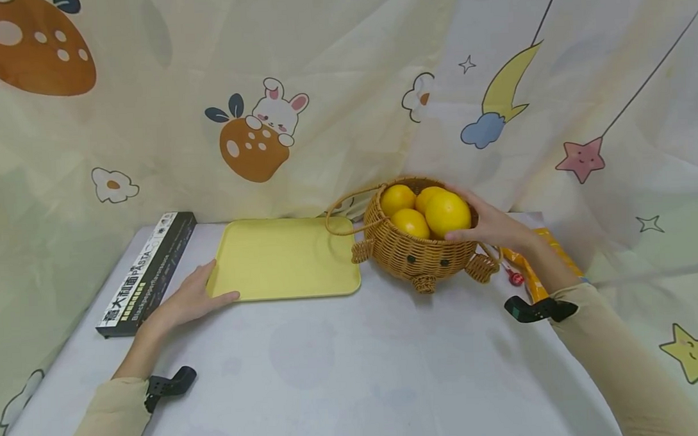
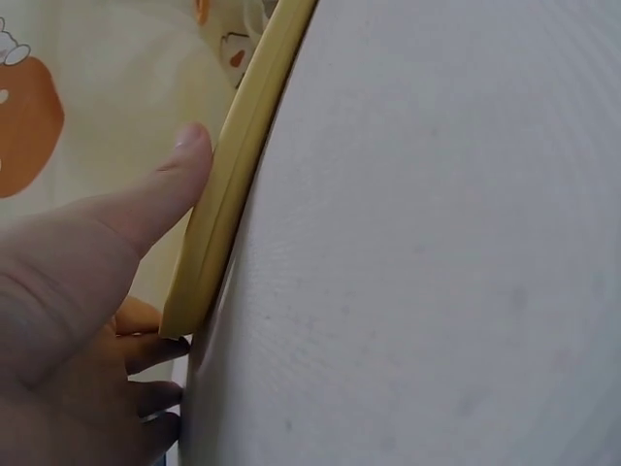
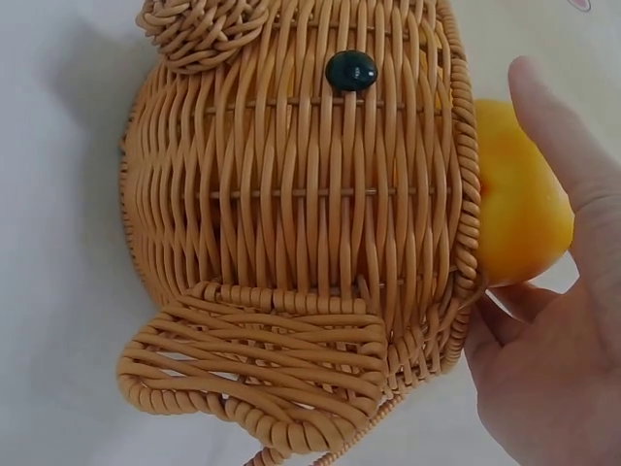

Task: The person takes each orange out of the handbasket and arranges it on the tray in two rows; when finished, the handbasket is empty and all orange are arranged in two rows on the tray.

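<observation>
Left hand (image 1: 191, 298) at the near left corner of the yellow tray (image 1: 287, 262); thumb along the near rim, fingers spread apart from it at the left side; reads as steadying the tray; right hand (image 1: 492, 224) at the basket (image 1: 428, 261), thumb on the near side of the front orange (image 1: 447, 214), other fingers curled round behind, pinching it between them; how firmly, cannot tell; step in hand, I judge, is taking hold of that fruit, which sits at the basket's right side, standing proud of the rim; next move calls for a sure grip and a lift straight up, without tipping the basket or dragging other fruit along; dark pasta box (image 1: 149, 276) lies left of the tray; tray flat, rounded corners, low lip; basket brown wicker, button eyes, stubby woven feet, handle (image 1: 339, 233) looping over the tray's right end; three more oranges (image 1: 398, 200) beside and behind the gripped one, which looks round, smooth, bright yellow-orange; orange packet (image 1: 536, 288) partly behind the right forearm
</observation>
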Demonstrator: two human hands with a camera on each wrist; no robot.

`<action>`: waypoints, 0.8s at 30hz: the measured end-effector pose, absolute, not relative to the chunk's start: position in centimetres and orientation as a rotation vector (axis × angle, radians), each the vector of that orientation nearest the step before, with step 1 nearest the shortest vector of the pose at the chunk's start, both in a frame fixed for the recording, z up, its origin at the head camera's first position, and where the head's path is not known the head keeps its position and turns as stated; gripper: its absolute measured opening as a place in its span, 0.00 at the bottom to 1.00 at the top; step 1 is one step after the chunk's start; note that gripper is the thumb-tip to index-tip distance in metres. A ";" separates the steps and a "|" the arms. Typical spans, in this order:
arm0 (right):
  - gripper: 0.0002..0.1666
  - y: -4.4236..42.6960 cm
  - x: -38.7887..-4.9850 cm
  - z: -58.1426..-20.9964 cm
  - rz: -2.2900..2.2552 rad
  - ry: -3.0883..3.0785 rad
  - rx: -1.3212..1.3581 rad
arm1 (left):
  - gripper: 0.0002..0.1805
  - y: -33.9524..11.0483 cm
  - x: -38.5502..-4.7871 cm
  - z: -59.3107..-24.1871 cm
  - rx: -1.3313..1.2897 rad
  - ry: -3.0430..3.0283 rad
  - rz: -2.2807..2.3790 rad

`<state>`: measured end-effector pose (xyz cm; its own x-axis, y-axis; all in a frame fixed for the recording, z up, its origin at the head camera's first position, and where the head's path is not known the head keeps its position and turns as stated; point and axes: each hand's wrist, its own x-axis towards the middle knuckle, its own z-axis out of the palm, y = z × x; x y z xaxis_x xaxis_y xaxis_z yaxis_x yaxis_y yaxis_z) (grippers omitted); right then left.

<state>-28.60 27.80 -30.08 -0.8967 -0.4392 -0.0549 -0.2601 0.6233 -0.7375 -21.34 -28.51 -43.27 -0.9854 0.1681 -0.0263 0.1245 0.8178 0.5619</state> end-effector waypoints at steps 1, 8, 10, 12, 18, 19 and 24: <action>0.57 27.8 -28.6 -30.1 -1.135 2.617 -0.572 | 0.58 -28.6 -21.4 -43.4 0.230 2.921 0.896; 0.57 27.8 -28.7 -30.1 -1.135 2.640 -0.582 | 0.61 -28.9 -21.6 -44.1 0.175 2.905 0.887; 0.56 27.8 -28.7 -30.1 -1.133 2.649 -0.580 | 0.61 -29.0 -21.6 -44.3 0.158 2.913 0.875; 0.56 27.8 -28.7 -30.1 -1.134 2.656 -0.571 | 0.61 -29.1 -21.7 -44.6 0.146 2.927 0.866; 0.55 27.8 -28.9 -30.4 -1.150 2.680 -0.554 | 0.60 -29.3 -21.7 -45.1 0.140 2.958 0.853; 0.55 27.8 -28.9 -30.5 -1.153 2.686 -0.550 | 0.60 -29.2 -21.7 -45.2 0.139 2.959 0.851; 0.53 27.7 -29.0 -30.7 -1.177 2.695 -0.536 | 0.59 -29.2 -21.4 -45.2 0.141 2.960 0.851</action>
